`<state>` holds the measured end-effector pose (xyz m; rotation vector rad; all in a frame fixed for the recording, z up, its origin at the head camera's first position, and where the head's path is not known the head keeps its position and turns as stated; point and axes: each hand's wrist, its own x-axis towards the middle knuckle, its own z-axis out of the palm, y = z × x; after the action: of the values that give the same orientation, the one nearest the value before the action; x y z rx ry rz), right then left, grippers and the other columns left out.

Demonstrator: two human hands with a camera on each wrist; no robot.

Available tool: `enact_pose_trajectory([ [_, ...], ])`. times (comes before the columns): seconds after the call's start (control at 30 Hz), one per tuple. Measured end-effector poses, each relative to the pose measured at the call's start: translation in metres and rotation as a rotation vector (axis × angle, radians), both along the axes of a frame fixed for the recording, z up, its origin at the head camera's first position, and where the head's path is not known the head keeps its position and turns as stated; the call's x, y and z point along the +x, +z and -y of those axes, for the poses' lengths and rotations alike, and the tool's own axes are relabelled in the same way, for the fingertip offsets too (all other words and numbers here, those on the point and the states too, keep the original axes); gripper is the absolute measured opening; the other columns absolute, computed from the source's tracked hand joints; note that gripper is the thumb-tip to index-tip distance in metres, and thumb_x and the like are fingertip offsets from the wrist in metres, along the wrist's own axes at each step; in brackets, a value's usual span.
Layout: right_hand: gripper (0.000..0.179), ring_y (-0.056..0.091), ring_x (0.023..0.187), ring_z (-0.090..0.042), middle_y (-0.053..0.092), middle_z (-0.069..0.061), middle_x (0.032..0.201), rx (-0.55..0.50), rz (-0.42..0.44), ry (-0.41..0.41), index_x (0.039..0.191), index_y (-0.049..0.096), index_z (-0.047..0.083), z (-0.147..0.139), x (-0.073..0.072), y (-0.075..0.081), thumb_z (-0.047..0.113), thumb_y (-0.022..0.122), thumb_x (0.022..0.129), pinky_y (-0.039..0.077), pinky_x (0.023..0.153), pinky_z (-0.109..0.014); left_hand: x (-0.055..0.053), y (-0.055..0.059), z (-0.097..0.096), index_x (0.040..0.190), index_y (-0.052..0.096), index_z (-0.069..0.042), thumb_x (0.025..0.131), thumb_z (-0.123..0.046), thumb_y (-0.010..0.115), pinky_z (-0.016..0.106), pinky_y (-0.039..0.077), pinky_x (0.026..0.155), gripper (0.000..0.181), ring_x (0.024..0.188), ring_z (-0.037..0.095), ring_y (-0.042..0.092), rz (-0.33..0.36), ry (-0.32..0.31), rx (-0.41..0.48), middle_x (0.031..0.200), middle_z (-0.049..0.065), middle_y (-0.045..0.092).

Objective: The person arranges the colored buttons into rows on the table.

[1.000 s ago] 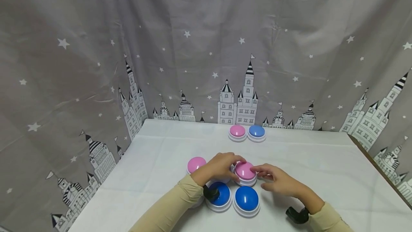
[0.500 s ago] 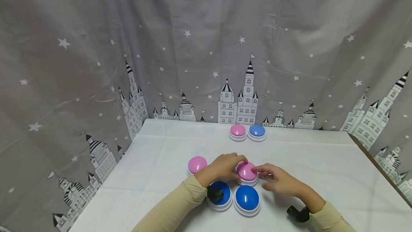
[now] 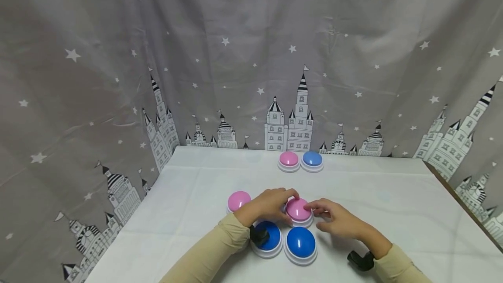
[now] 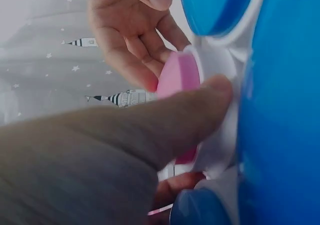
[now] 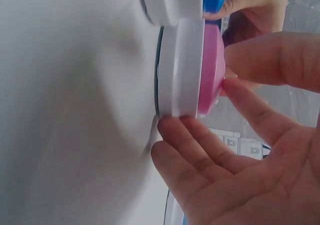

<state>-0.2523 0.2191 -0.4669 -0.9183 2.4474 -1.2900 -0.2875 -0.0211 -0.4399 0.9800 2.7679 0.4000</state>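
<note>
A pink push button (image 3: 298, 209) on a round white base sits in the middle of the group on the table. My left hand (image 3: 267, 206) holds its base from the left, thumb on the near side and fingers around the far side; the thumb lies across the base in the left wrist view. From the right, my right hand (image 3: 339, 218) reaches in with loosely extended fingers. Its index fingertip touches the pink dome (image 5: 212, 70), and other fingertips meet the white base (image 5: 181, 70). Two blue push buttons, a left one (image 3: 276, 234) and a right one (image 3: 301, 242), stand nearest me.
Another pink button (image 3: 238, 200) stands left, partly behind my left forearm. A blue button (image 4: 197, 209) shows low in the left wrist view. At the table's back edge are a pink button (image 3: 288, 159) and a blue button (image 3: 312, 159), before a grey castle-print curtain (image 3: 220, 56).
</note>
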Motion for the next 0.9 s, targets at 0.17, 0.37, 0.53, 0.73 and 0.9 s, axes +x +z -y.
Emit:
enact_pose_trajectory([
  [0.17, 0.041, 0.051, 0.108, -0.026, 0.052, -0.002, 0.121, 0.01, 0.021, 0.044, 0.122, 0.052, 0.013, -0.001, -0.007, 0.003, 0.002, 0.06, 0.084, 0.039, 0.094, -0.048, -0.001, 0.009, 0.002, 0.119, 0.048, -0.032, 0.071, -0.047, 0.074, 0.033, 0.044, 0.082, 0.057, 0.095, 0.01, 0.053, 0.05, -0.004, -0.004, 0.103, -0.005, 0.058],
  [0.37, 0.032, 0.052, 0.107, -0.033, 0.054, -0.011, 0.118, 0.048, -0.011, -0.02, 0.118, 0.053, 0.008, -0.001, -0.033, 0.007, 0.01, 0.059, 0.087, 0.039, 0.092, -0.052, -0.035, 0.015, 0.005, 0.121, 0.052, -0.021, 0.081, -0.045, 0.065, 0.033, 0.045, 0.084, 0.048, 0.103, 0.016, 0.055, -0.004, 0.075, 0.07, 0.114, 0.005, 0.059],
  [0.53, 0.036, 0.051, 0.108, -0.036, 0.053, -0.019, 0.12, 0.075, -0.067, -0.116, 0.12, 0.05, 0.001, 0.002, -0.066, 0.01, 0.007, 0.059, 0.086, 0.038, 0.093, -0.051, -0.069, 0.016, 0.003, 0.117, 0.056, -0.012, 0.082, -0.035, 0.067, 0.033, 0.045, 0.082, 0.043, 0.099, 0.017, 0.055, -0.053, 0.203, 0.094, 0.111, 0.008, 0.06],
  [0.73, 0.044, 0.053, 0.106, -0.037, 0.05, -0.023, 0.124, 0.097, -0.123, -0.222, 0.124, 0.045, -0.002, 0.013, -0.106, 0.011, 0.003, 0.058, 0.082, 0.043, 0.089, -0.048, -0.102, 0.007, -0.002, 0.124, 0.05, -0.011, 0.078, -0.031, 0.071, 0.035, 0.044, 0.085, 0.055, 0.101, 0.021, 0.055, -0.051, 0.318, 0.124, 0.114, 0.009, 0.058],
  [0.9, 0.054, 0.055, 0.095, -0.029, 0.048, -0.023, 0.126, 0.125, -0.117, -0.263, 0.129, 0.042, -0.002, 0.029, -0.134, 0.009, 0.003, 0.059, 0.078, 0.046, 0.082, -0.042, -0.117, 0.003, -0.005, 0.126, 0.047, -0.01, 0.074, -0.027, 0.075, 0.037, 0.043, 0.088, 0.061, 0.105, 0.025, 0.055, -0.028, 0.436, 0.137, 0.119, 0.01, 0.057],
])
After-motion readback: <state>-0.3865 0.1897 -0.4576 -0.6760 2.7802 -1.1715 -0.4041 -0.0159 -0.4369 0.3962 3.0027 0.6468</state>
